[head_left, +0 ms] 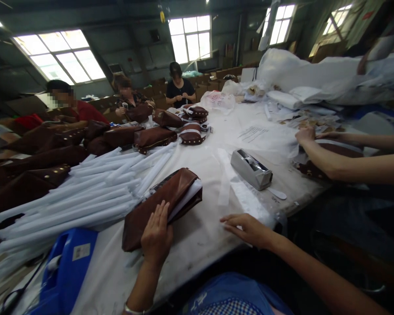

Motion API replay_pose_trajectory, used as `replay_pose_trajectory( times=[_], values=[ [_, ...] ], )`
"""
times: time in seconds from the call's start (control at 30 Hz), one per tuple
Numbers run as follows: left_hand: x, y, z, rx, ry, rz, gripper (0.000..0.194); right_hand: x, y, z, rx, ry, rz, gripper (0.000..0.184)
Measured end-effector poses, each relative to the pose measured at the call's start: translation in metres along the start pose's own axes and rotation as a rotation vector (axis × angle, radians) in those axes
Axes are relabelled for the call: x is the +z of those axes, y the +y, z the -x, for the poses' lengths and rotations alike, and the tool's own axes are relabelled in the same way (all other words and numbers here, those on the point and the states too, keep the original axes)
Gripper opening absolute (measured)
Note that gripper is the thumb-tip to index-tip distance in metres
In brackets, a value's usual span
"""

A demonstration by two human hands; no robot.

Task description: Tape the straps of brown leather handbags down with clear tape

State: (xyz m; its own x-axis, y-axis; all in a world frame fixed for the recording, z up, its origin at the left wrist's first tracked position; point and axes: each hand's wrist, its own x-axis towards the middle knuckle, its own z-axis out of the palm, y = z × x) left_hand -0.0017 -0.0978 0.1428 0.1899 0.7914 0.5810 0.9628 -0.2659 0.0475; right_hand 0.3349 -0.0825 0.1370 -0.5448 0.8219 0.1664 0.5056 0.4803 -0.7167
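Note:
A brown leather bag (141,216) lies tilted at the table's near side, with white filling showing in its gaping right end. My left hand (156,232) rests flat on its side, fingers stretched out over the leather. To the right, my right hand (248,228) is just above the table, apart from the bag, with its fingers extended. A small white bit shows by those fingers; I cannot tell whether they touch it. Beyond that hand lie a clear plastic strip (246,199) and a grey tape dispenser (250,169).
Rolled white tubes (98,188) cover the left, before several brown bags (156,138). A blue tape dispenser (68,267) stands near left. At right, another person's hands (307,136) hold a brown bag (339,148). White plastic packaging (292,72) is heaped behind. Several people sit across the table.

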Motion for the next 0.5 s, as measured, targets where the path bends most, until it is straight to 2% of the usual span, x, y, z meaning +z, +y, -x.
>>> replay_pose_trajectory(
  times=[0.03, 0.07, 0.17, 0.2, 0.3, 0.37, 0.5],
  values=[
    [-0.004, -0.003, -0.004, -0.026, 0.013, 0.002, 0.081, 0.004, -0.003, -0.001, 0.011, -0.038, -0.031, 0.029],
    [-0.008, -0.006, -0.008, -0.051, 0.03, 0.002, 0.08, 0.008, -0.004, -0.004, 0.04, -0.013, -0.029, 0.031],
    [-0.015, -0.011, -0.016, -0.106, 0.07, 0.003, 0.077, 0.026, 0.007, -0.024, 0.171, 0.228, 0.136, 0.043],
    [-0.016, -0.011, -0.017, -0.115, 0.075, 0.003, 0.077, 0.034, 0.012, -0.032, 0.215, 0.258, 0.21, 0.048],
    [-0.016, -0.01, -0.016, -0.114, 0.071, 0.002, 0.079, 0.061, 0.026, -0.058, 0.315, 0.134, 0.369, 0.071],
    [-0.014, -0.009, -0.014, -0.102, 0.062, 0.0, 0.08, 0.074, 0.031, -0.077, 0.266, 0.03, 0.382, 0.077],
    [-0.011, -0.01, -0.01, -0.1, 0.06, -0.012, 0.08, 0.076, 0.039, -0.127, -0.037, -0.072, 0.22, 0.064]
  ],
)
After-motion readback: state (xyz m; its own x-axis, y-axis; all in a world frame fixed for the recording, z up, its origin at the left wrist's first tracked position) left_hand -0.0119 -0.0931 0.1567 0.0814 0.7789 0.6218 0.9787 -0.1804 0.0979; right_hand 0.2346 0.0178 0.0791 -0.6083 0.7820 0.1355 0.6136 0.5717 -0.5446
